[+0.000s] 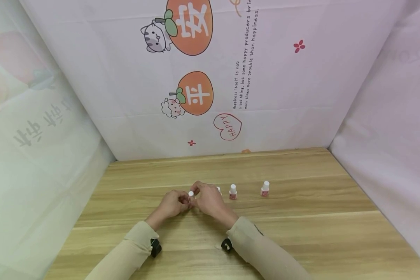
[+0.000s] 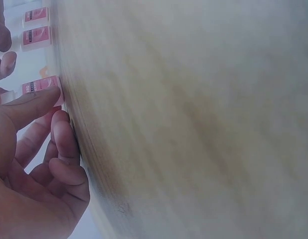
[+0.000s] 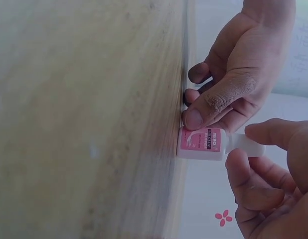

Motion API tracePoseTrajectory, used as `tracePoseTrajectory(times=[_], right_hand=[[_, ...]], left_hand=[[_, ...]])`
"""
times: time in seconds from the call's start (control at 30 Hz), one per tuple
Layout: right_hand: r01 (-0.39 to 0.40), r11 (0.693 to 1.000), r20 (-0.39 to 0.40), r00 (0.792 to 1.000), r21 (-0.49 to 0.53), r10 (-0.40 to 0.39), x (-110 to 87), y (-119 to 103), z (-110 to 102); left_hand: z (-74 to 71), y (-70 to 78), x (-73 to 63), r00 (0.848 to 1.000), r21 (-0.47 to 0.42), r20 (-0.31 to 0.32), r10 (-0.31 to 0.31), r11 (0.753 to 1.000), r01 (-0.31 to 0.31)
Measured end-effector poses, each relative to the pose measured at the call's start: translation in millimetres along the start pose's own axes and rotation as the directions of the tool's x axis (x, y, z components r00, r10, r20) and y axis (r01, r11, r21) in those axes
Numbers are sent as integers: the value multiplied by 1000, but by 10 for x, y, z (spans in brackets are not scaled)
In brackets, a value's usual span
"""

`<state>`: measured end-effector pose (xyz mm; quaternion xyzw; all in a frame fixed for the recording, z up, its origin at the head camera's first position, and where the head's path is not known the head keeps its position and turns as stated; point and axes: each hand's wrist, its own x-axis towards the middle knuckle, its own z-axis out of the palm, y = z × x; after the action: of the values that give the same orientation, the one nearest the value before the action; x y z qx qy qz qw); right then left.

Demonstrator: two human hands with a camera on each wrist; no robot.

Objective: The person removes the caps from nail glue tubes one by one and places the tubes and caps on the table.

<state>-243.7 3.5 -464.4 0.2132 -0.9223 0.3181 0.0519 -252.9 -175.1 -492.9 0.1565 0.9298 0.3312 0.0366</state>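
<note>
A small white glue bottle (image 3: 201, 143) with a pink label stands upright on the wooden table between the two hands. My left hand (image 1: 171, 203) pinches its lower body, the thumb lying along the label in the right wrist view. At the white cap (image 3: 246, 145), my right hand (image 1: 208, 198) has the thumb and a finger on opposite sides, pinching it. From the head view, mostly the cap's top shows, as fingers cover the rest of the bottle.
Right of the hands stand similar bottles: one partly hidden behind the right hand (image 1: 218, 189), a second bottle (image 1: 233, 192), and a third bottle (image 1: 265, 188) farther right. Printed white cloth (image 1: 273, 97) walls the wooden table (image 1: 301, 233) at the back and sides.
</note>
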Motion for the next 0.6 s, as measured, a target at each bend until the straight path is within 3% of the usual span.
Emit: tracePoseTrajectory(times=[0.6], right_hand=[[2,1000,13,1000,11,-3,-3,-10,11]], left_hand=[[-8,-6,-14,1000,-20,7,-14,1000,14]])
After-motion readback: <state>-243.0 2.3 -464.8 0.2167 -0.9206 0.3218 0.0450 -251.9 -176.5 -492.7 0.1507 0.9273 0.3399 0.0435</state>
